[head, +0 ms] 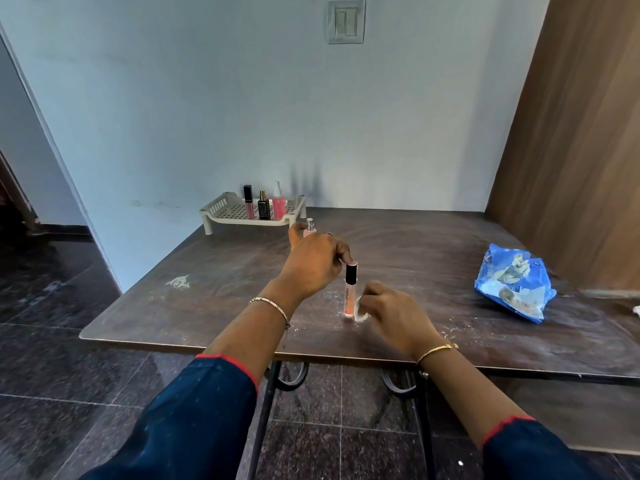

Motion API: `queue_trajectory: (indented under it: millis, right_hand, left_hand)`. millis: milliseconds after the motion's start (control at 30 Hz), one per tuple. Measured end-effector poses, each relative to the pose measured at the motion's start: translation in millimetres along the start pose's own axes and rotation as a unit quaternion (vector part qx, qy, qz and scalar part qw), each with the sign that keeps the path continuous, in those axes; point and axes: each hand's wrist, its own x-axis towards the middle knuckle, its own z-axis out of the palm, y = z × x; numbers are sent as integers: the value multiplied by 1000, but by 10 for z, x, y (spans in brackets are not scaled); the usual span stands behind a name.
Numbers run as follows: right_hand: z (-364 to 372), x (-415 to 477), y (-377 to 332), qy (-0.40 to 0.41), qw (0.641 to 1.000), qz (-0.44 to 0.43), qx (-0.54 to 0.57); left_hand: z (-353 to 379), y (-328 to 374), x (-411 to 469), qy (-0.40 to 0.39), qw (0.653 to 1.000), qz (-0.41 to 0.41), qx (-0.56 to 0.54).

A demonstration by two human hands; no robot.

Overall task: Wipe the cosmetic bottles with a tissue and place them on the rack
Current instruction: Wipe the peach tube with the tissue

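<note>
your left fingers (343, 253) are curled down and pinch the black cap of the lip gloss tube (349, 296) from above, with one fingertip on the very top of the cap. the tube stands upright on the table (433, 244), and its pink lower part shows free beside your left hand (311, 265). your right fingers (374, 291) are bent around a white tissue (361, 311) and hold it against the right side of the tube, low, close to its foot. so the tube is between both hands: the left hand on the top, the right hand (394, 315) with the tissue at the bottom right. around the foot of the tube there is white dust on the table top. behind your left hand, partly hidden by it, stands a small pink spray bottle (309, 227). further back, near the wall, is the pale rack (221, 211), and on it stand three things in a row: a tall gloss with black cap (248, 202), a dark bottle with gold neck (264, 207) and a pink bottle with white top (278, 201). at your right lies a crumpled blue packet (512, 282), well apart from the tube.
</note>
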Motion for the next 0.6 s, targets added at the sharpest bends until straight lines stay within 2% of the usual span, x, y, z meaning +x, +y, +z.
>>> queue_trajectory:
  millis: [67,100,167,233,300,367,467,600]
  right_hand:
    - [-42,-16,-4,94,983,98,127]
    - [-76,-13,-38,142,957,152,202]
    - [-139,39,-123,228,876,240,350]
    - [-182,136,-190,269,789,293,468]
    - [-196,232,-237,279,742,315,522]
    - [-164,305,-284,268,733,313,541]
    - [-70,349,-326,242,760,314,515]
    - [-18,303,-295,224,778,323,491]
  left_hand:
    - [32,-39,-17,11,1000,-4,-10]
    - [47,-51,-21,15,1000,-8,-15]
    - [68,-70,-24,17,999,-13,-23]
    - [83,-80,-27,20,999,-21,-35]
    - [97,-85,-37,33,998,-26,-48]
    - [109,-91,-54,44,997,-26,-56]
    - [106,-101,-60,45,997,-21,-59]
    - [87,-114,-53,37,998,-12,-50]
